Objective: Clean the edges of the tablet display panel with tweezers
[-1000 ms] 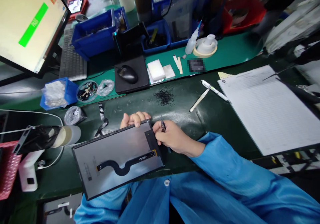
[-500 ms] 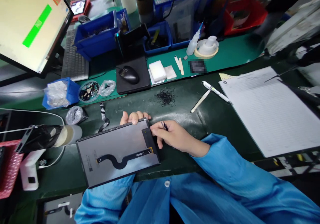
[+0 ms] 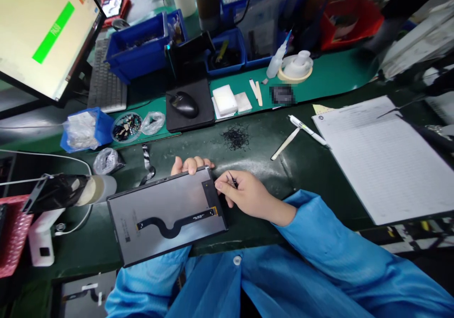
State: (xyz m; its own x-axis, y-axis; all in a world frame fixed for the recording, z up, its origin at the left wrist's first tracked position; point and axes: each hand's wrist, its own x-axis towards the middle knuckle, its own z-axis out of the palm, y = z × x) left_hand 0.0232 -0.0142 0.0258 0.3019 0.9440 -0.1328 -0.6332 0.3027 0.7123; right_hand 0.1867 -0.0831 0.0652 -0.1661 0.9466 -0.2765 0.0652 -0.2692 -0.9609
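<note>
A tablet display panel [image 3: 166, 195], grey back up, lies tilted across my left hand [image 3: 191, 164]. My left fingers curl over its far edge, while the palm is hidden underneath. A black S-shaped flex cable [image 3: 170, 232] runs over the panel's back. At the panel's right edge, my right hand [image 3: 244, 191] is closed with thumb and forefinger pinched together. Dark tweezers [image 3: 233, 180] stick up from between its fingers, mostly hidden by the hand. Whether the right fingertips touch the panel edge is hard to see.
Black shreds [image 3: 236, 137] lie on the bench beyond my hands. A pen [image 3: 308, 131] and a flat stick [image 3: 285, 144] rest beside a paper sheet [image 3: 386, 162]. At the left are a tape roll [image 3: 101, 190] and a second panel [image 3: 85, 296]. Behind stand blue bins [image 3: 138, 55] and a monitor [image 3: 39, 34].
The fingers of my right hand have drawn in closer together at the panel's right edge, and the tweezers have turned slightly. The left hand and panel have hardly moved.
</note>
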